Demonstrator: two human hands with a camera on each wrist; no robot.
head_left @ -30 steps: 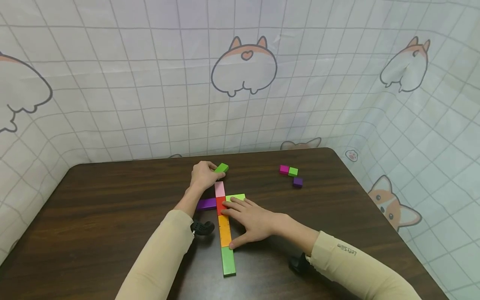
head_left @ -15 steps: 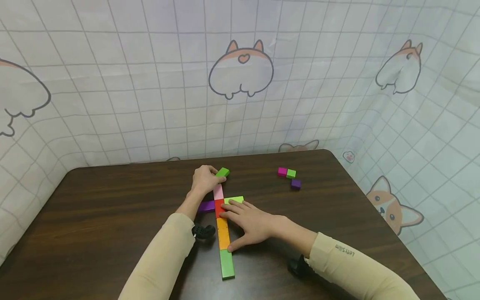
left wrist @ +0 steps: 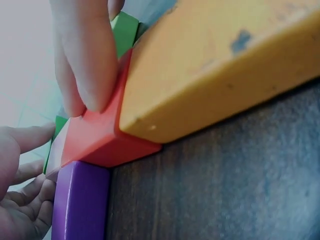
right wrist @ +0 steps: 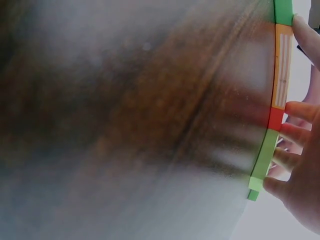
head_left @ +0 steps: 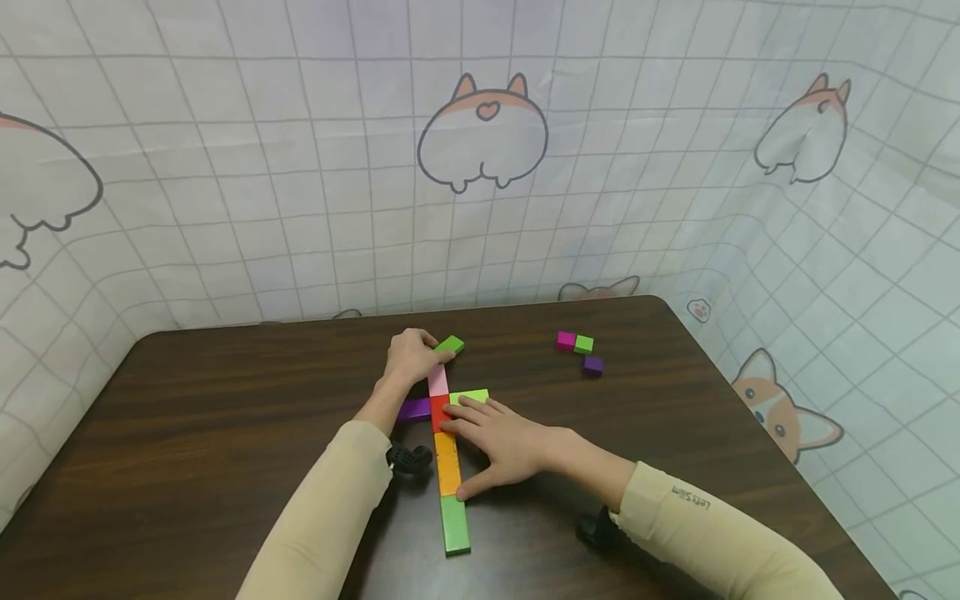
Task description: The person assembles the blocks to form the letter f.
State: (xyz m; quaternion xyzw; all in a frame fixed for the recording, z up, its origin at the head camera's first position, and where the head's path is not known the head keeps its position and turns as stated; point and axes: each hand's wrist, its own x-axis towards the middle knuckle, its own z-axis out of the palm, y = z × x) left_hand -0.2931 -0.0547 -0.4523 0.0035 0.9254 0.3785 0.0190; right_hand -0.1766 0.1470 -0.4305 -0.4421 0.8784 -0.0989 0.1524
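At the far end of a cross of coloured blocks, my left hand (head_left: 411, 357) pinches a green block (head_left: 451, 345) between thumb and fingers. It sits just beyond a pink block (head_left: 438, 381). My right hand (head_left: 506, 443) lies spread, its fingertips on a red block (head_left: 439, 413) and a light green block (head_left: 469, 397), its thumb by the joint of an orange block (head_left: 447, 463) and a longer green block (head_left: 454, 525). A purple block (head_left: 415, 409) touches the red one on the left, as the left wrist view also shows.
Toward the back right of the dark wooden table (head_left: 225, 450) lie a magenta cube (head_left: 566, 340), a small green cube (head_left: 583, 344) and a dark purple cube (head_left: 593, 365). A white gridded cloth (head_left: 300, 208) hangs behind the table.
The green block in my left hand has shifted slightly to the right and closer to the pink block's far end. My right hand stays on the blocks.
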